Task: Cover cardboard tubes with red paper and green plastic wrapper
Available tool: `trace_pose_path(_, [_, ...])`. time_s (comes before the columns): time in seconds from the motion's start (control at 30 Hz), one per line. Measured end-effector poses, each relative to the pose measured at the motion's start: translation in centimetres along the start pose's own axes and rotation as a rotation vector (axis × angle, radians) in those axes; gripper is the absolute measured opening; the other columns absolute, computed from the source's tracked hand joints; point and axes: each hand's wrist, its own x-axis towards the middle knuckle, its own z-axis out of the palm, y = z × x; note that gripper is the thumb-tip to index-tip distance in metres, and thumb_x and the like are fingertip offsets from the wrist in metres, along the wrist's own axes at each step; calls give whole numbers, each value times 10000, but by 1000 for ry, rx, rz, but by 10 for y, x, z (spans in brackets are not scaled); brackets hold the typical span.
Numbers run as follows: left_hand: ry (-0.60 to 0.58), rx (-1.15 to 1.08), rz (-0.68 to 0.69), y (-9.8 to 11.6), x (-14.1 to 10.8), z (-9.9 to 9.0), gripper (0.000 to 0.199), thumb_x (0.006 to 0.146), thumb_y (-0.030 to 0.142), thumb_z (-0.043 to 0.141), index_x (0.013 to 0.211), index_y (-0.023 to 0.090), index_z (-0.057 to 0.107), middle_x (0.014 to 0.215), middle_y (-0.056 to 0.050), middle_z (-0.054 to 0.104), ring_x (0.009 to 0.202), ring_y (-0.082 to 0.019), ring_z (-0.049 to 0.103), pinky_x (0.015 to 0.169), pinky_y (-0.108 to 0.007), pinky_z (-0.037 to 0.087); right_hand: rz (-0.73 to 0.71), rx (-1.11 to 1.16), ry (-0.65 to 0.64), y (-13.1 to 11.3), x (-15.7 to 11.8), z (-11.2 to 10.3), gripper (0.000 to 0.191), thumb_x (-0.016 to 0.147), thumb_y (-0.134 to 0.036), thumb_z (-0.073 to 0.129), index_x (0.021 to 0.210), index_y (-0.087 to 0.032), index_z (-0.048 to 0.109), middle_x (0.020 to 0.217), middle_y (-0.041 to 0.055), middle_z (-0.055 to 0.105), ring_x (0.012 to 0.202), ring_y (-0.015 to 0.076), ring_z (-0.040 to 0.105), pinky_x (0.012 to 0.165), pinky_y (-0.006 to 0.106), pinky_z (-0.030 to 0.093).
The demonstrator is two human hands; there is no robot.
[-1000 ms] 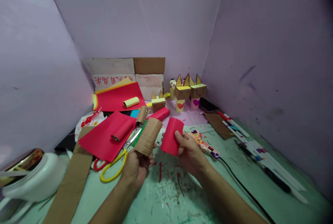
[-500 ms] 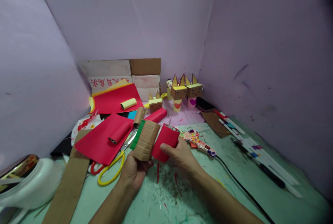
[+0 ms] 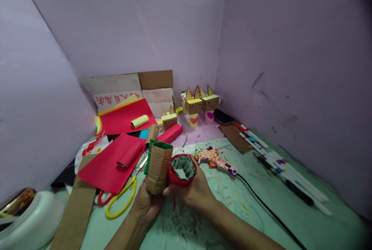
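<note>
My left hand point(image 3: 148, 200) is closed round the lower part of a brown cardboard tube point(image 3: 159, 166), which has a green strip along its left side and an open top. Beside it, my right hand point(image 3: 197, 194) grips a red tube point(image 3: 180, 181), its open end tilted up towards me and showing a crumpled grey-green lining. The two tubes are close together above the green tabletop. Just left of them lie scissors with yellow handles point(image 3: 122, 203). A floral-patterned glue gun point(image 3: 216, 161) with a black cord rests to the right of my right hand.
Red sheets point(image 3: 107, 165) with a red roll lie at left, near a cardboard strip point(image 3: 77, 207) and a white rounded object point(image 3: 43, 215). Box-headed figures point(image 3: 193, 107) stand at the back before purple walls. Pens point(image 3: 279, 165) and a brown cardboard piece point(image 3: 236, 138) are at right.
The red tube has turned in my right hand, so its lined opening now faces me. The brown tube is more upright, with its opening showing. The camera view has shifted slightly.
</note>
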Motion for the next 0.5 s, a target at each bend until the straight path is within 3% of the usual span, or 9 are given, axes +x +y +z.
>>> trace_pose_path(0.17, [-97, 38, -12, -1, 4, -9, 285, 783, 38, 425, 716, 149, 679, 689, -75, 726, 640, -188, 683, 622, -272, 582, -42, 72, -17, 3, -5, -1, 607, 482, -288, 887, 981, -238, 544, 862, -1, 650, 760, 206, 608, 686, 314, 501])
trace_pose_path(0.37, [-284, 175, -62, 18, 10, -27, 137, 743, 122, 583, 704, 189, 696, 627, -33, 700, 779, -251, 673, 696, -336, 568, -347, 190, -234, -15, -10, -5, 547, 535, -192, 858, 998, -269, 577, 1012, 26, 611, 899, 223, 611, 790, 309, 501])
trace_pose_path(0.5, [-386, 295, -75, 28, 8, -35, 110, 777, 206, 624, 701, 189, 701, 727, -45, 716, 863, -281, 651, 767, -379, 546, -286, 255, -241, -20, -15, 1, 587, 517, -175, 868, 1015, -284, 576, 995, 15, 608, 887, 208, 613, 781, 287, 505])
